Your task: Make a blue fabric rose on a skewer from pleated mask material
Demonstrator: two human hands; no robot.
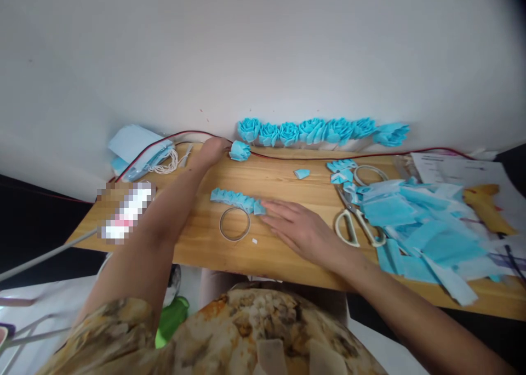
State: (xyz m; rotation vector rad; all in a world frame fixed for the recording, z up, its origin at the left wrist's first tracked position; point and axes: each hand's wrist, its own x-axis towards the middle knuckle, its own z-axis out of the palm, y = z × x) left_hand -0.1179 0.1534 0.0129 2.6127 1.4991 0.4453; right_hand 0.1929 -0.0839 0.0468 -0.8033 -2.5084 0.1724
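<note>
One tape ring point(234, 239) lies just nearer than the row of blue folded pieces point(234, 198), whose right end the right hand point(293, 227) touches, fingers slightly apart; a sideways push could disorder the row. Farther left, the left hand point(215, 149) meets a blue flower point(240, 151), whether clamped I cannot tell; the cord point(267, 156) could snag it.

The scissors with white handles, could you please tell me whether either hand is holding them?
No, the scissors lie on the table, while the left hand and the right hand are both apart from them.
</note>
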